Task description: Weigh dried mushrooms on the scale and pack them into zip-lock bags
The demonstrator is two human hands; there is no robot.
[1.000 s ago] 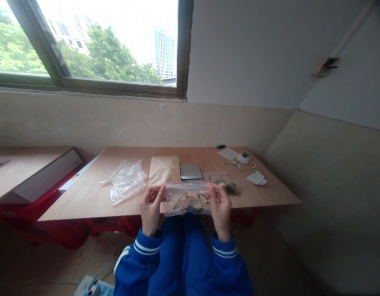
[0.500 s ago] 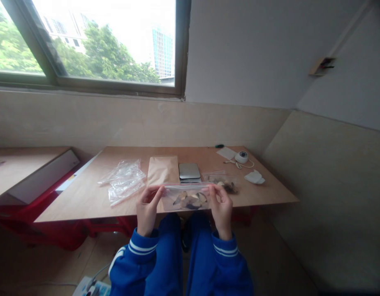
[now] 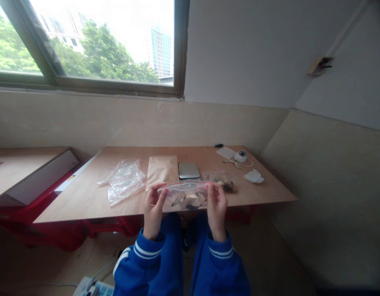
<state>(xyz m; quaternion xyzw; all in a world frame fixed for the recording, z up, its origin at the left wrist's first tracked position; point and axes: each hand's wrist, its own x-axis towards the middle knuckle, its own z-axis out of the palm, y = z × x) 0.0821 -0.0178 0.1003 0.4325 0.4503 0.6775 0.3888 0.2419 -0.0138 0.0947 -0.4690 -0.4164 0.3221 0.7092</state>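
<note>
Between my two hands hangs a clear zip bag point(image 3: 184, 190), with several brown and pale dried slices point(image 3: 190, 200) lying low inside it. My left hand point(image 3: 154, 205) pinches the bag's upper left edge between thumb and fingers. At the upper right edge, my right hand point(image 3: 217, 205) grips it the same way. The top strip of the bag bows and looks slightly parted. Behind it on the table are a brown paper bag point(image 3: 162, 169) and a small scale with a silver top point(image 3: 189, 171). A second filled clear bag point(image 3: 228, 186) rests just beyond my right hand.
Clear plastic bags point(image 3: 123, 181) lie in a pile on the table's left. Toward the back right are a white dome camera point(image 3: 241, 156) with its cable, a white card point(image 3: 226, 153), a green-handled tool point(image 3: 219, 145) and crumpled white tissue point(image 3: 253, 176). The table point(image 3: 270, 193) ends near my knees.
My hands have moved closer together, the left one to the right and the right one slightly left. The bag's top edge, taut before, now bows and wrinkles.
</note>
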